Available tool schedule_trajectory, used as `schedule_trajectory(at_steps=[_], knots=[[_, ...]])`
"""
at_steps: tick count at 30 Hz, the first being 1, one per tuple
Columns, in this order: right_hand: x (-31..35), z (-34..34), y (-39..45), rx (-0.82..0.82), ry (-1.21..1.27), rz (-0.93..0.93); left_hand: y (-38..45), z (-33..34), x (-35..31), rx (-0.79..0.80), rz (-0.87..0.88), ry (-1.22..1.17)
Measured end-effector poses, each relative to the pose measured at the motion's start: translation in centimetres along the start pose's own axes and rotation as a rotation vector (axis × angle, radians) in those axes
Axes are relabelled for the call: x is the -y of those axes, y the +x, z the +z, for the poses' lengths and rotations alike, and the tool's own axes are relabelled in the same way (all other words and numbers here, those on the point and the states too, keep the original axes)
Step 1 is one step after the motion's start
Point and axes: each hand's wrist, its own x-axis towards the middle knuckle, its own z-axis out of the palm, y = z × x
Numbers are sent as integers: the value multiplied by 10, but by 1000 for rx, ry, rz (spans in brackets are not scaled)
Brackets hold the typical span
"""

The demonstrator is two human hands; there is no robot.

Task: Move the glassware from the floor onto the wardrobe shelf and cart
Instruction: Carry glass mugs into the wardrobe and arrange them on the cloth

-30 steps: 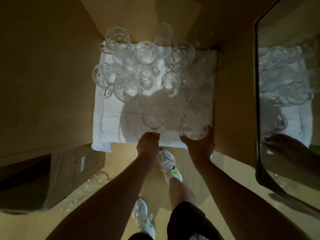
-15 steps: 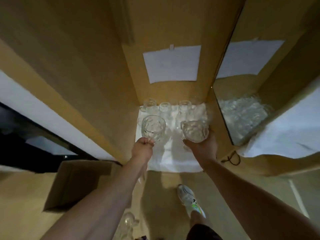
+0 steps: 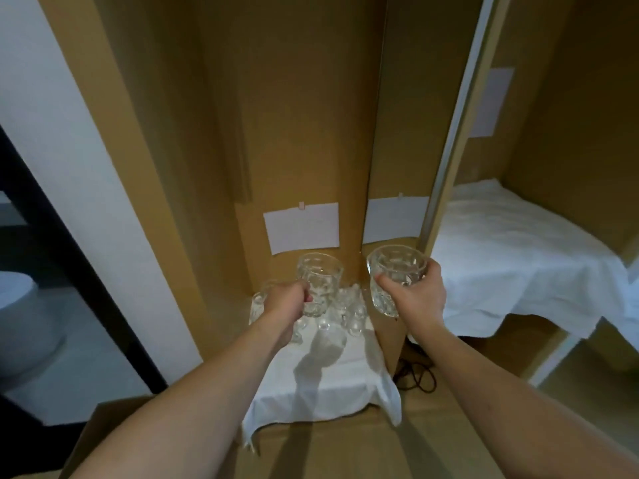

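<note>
Wardrobe (image 3: 297,133) backdrop, two dimpled mugs (image 3: 320,283)

No writing, brand or number can be read anywhere. Three pale paper sheets hang on the wardrobe panels: one (image 3: 301,228) on the back panel above the glassware, one (image 3: 394,219) on the panel just to its right, one (image 3: 491,102) higher up at the right. All three look blank.
</note>
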Motion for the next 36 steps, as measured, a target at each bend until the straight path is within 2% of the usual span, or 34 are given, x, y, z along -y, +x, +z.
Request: schedule_trajectory(at_steps=[8, 17, 22, 28, 36], knots=[[-2, -117, 11, -77, -13, -9, -65, 84, -29, 119, 116, -10], [-43, -282, 33, -116, -38, 49, -148, 224, -25, 188, 61, -60], [-68, -351, 46, -149, -57, 59, -174, 292, -20, 189, 3, -100], [-97, -388, 62, -136, -24, 106, -192, 338, -12, 180, -25, -53], [-115, -384, 102, -122, 47, 154, -160, 372, -25, 154, 14, 6]])
